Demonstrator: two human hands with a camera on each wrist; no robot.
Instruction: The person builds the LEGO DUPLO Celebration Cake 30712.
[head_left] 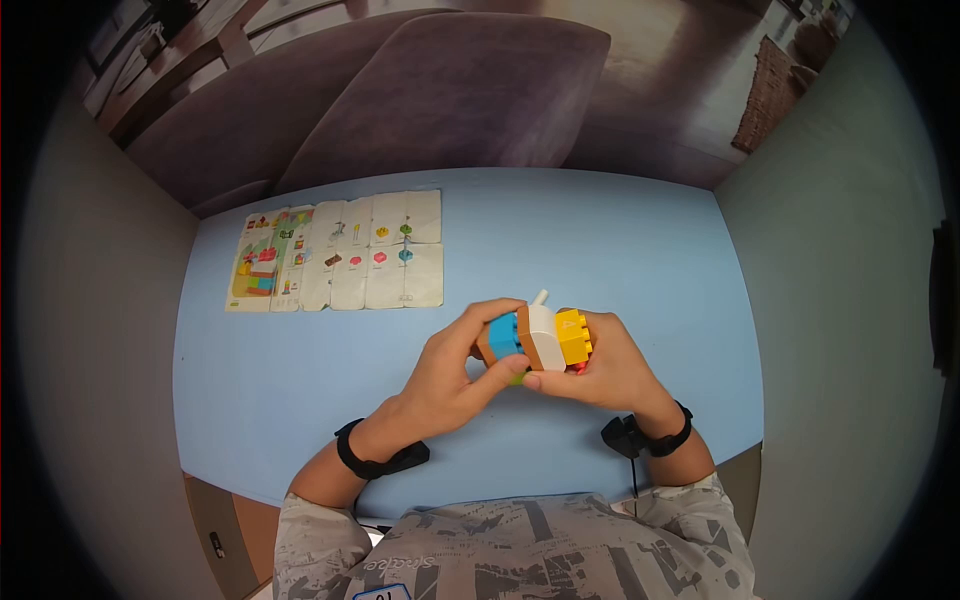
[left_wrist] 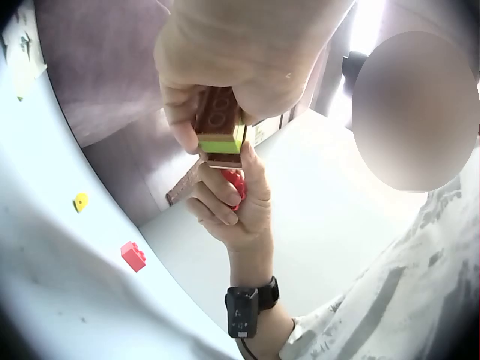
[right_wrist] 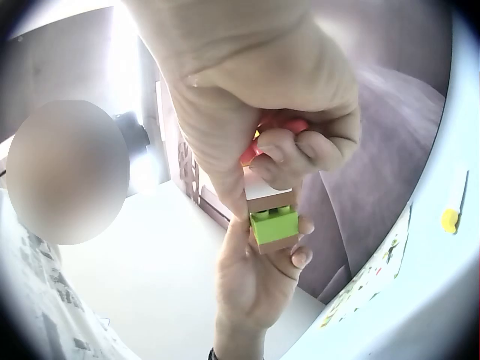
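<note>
The build is held up between both hands, above the near part of the desk. The left hand grips its blue brick and green brick end, while the right hand grips the end with the white piece and yellow brick. All the fingers are closed in on the bricks, and the right ones also curl round a red piece. Studs show in a gap between the green brick and the brown piece above it, so the step in hand seems to be joining these two halves, though a stillness like this cannot rule out pulling them apart. If joining, the next move calls for lined-up studs and an even squeeze until the gap closes. A red brick, a yellow round and a white stick lie loose on the desk; the sheet lies flat farther off, towards the left.
</note>
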